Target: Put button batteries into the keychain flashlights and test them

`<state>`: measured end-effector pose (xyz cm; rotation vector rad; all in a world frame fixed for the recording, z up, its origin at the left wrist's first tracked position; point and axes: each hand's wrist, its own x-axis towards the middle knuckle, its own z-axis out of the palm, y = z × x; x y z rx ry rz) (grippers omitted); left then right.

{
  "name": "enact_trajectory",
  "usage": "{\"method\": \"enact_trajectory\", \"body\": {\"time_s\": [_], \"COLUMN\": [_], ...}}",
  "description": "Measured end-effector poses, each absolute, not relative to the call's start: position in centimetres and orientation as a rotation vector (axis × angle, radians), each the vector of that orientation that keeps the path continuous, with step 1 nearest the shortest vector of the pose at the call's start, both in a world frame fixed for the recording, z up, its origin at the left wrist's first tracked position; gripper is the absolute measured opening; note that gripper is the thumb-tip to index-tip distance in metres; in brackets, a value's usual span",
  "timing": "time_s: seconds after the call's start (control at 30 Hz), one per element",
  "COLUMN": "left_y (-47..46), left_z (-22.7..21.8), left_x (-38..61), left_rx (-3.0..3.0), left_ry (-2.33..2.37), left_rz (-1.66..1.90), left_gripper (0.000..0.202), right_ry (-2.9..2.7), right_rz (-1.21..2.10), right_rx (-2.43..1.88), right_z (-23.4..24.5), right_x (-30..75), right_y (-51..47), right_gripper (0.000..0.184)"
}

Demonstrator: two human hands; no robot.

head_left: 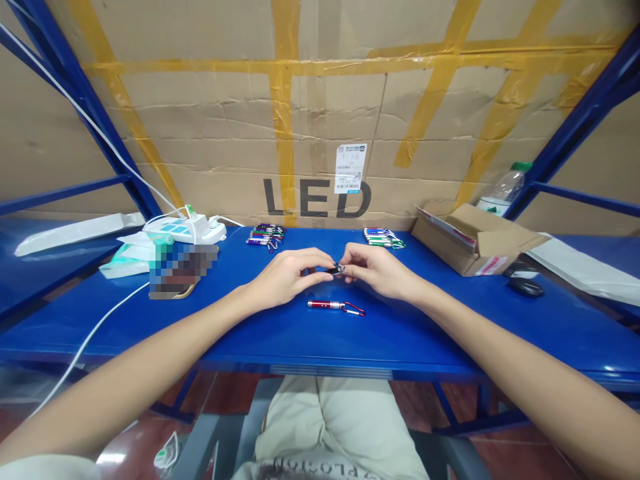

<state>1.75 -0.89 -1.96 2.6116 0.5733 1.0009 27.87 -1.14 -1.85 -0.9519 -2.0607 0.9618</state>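
Dark flashlight [338, 269], small and partly hidden by fingers, is held just above the middle of the blue tabletop [300, 340], pinched between both hands. Toward the left edge a white power strip [185, 228] is seen near the far edge, a white cable [95, 330] is trailed off the near-left side, and a blurred-out object [183, 270] is set just in front of the strip. Further right, at the far edge, a left pile of small flashlights [267, 235] is laid. The left hand [287, 277] is closed, its fingertips gripping the left end of the dark flashlight. The right hand [377, 270] is closed likewise on the right end, so that the two hands nearly meet. Just in front of them a red flashlight [333, 305] with a carabiner clip is laid flat on the tabletop, apart from both hands. Behind the right hand, at the far edge, a right pile of flashlights [384, 237] is found. Toward the right edge an open cardboard box [475, 250] is placed, a plastic bottle [505, 187] is stood behind it, and a black mouse [525, 287] is laid near the box's front corner.
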Motion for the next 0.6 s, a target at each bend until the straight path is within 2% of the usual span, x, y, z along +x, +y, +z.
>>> {"method": "enact_trajectory", "body": {"time_s": [0.33, 0.6], "left_y": [-0.79, -0.97], "left_z": [-2.11, -1.99], "left_x": [1.47, 1.49], "left_rx": [2.750, 2.799], "left_ry": [0.605, 0.588], "left_rz": [1.031, 1.113], "left_gripper": [0.026, 0.025], "right_ry": [-1.915, -1.700], "right_rz": [1.300, 1.630], "right_rx": [-0.876, -0.917], "right_z": [-1.69, -1.43], "right_x": [27.83, 28.21], "right_y": [-0.83, -0.87], "right_gripper": [0.041, 0.041]}}
